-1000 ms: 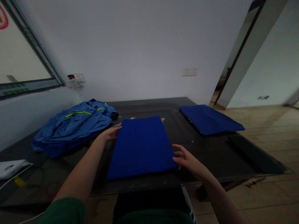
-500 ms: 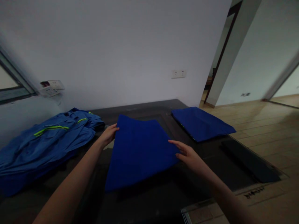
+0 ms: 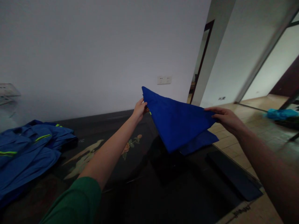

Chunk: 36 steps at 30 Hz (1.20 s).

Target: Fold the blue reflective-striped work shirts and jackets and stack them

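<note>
A folded blue cloth (image 3: 176, 119) hangs raised and tilted above the dark table (image 3: 182, 193). My left hand (image 3: 139, 110) is closed on its upper left edge, with a bit of yellow-green trim showing beside the fingers. On the other side, my right hand (image 3: 225, 118) pinches the right corner between thumb and fingers. Below and partly behind the raised cloth lies a second folded blue cloth (image 3: 202, 143), mostly hidden by it.
At the left lies a heap of blue garments (image 3: 35, 143) with yellow-green stripes. A dark flat slab (image 3: 233, 175) rests at the table's right edge. Behind the table stands a wall with a socket (image 3: 164, 80). A light blue bag (image 3: 280, 114) lies at the far right.
Both hands have lifted the blue cloth off the table area and carried it right, over the second folded cloth. The view has turned right, uncovering the table's bird and flower pattern.
</note>
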### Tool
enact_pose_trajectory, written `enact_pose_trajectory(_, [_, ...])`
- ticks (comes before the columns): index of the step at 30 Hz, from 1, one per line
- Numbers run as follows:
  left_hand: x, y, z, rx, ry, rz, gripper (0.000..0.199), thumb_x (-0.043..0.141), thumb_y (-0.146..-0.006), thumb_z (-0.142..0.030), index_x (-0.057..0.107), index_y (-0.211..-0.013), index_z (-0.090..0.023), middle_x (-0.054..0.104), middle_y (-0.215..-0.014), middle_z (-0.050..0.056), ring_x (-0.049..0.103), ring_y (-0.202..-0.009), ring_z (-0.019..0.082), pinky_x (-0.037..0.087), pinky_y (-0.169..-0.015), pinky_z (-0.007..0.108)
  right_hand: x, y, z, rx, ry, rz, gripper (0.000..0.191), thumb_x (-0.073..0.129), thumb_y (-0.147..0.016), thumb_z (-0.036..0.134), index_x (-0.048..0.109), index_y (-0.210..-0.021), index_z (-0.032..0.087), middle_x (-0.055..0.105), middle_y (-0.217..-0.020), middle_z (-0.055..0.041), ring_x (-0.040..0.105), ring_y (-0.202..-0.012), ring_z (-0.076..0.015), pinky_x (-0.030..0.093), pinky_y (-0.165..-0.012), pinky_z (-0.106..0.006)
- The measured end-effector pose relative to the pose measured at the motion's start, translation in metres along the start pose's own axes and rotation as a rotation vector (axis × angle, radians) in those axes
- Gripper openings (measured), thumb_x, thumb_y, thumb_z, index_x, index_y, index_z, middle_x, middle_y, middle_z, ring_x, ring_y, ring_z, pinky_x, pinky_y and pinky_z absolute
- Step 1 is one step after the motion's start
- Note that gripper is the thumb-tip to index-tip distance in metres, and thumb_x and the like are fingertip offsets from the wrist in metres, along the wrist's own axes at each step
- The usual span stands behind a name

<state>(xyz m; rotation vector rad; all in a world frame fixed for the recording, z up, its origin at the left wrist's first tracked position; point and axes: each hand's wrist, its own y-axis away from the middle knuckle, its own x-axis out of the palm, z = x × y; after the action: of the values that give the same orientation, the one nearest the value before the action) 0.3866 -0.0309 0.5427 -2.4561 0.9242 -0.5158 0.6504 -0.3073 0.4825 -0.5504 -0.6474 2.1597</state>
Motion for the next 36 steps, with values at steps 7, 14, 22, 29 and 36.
enact_pose_trajectory(7, [0.067,-0.029,0.095,-0.148,-0.057,-0.058,0.038,0.049,-0.084,-0.012,0.054,-0.120,-0.023,0.064,-0.077,-0.001,0.054,-0.053,0.006,0.045,-0.051,0.016,-0.059,-0.009,-0.075,0.195,-0.048,-0.215,0.031,0.061,-0.060,0.014,0.071,-0.089,0.019,0.071,-0.087,-0.0042,0.060,-0.072,-0.0146,0.047,-0.061,-0.024])
enact_pose_trajectory(14, [0.052,-0.003,0.196,-0.417,-0.350,-0.126,0.045,0.059,-0.081,-0.016,0.047,-0.124,-0.015,0.066,-0.094,0.011,0.063,-0.065,0.015,0.053,-0.054,0.026,-0.043,0.030,-0.177,0.454,-0.011,-0.200,0.026,0.069,-0.057,0.029,0.070,-0.081,0.021,0.069,-0.079,-0.0033,0.057,-0.062,-0.0132,0.042,-0.052,-0.023])
enact_pose_trajectory(22, [0.036,-0.022,0.213,-0.297,-0.547,-0.104,0.075,0.073,-0.072,-0.013,0.040,-0.139,-0.021,0.065,-0.107,0.008,0.064,-0.098,0.020,0.053,-0.084,0.030,-0.040,0.027,-0.178,0.430,-0.196,-0.212,0.034,0.079,-0.048,0.028,0.070,-0.081,0.021,0.069,-0.088,-0.0058,0.061,-0.070,-0.0158,0.053,-0.062,-0.029])
enact_pose_trajectory(29, [0.028,-0.018,0.206,-0.192,-0.631,-0.047,0.058,0.063,-0.074,-0.006,0.054,-0.130,-0.016,0.062,-0.115,0.014,0.058,-0.112,0.026,0.043,-0.099,0.038,-0.032,0.038,-0.182,0.312,0.205,-0.123,0.026,0.063,-0.067,0.039,0.067,-0.085,0.020,0.068,-0.079,-0.0057,0.063,-0.067,-0.0206,0.056,-0.064,-0.039])
enact_pose_trajectory(36, [-0.024,0.021,0.151,-0.019,-0.769,-0.017,0.050,0.061,-0.076,-0.011,0.056,-0.126,-0.015,0.053,-0.130,0.017,0.050,-0.122,0.026,0.036,-0.106,0.039,0.004,0.041,-0.126,-0.215,0.729,-0.206,0.037,0.048,-0.082,0.042,0.068,-0.102,0.018,0.064,-0.111,-0.0170,0.057,-0.111,-0.0345,0.039,-0.099,-0.056])
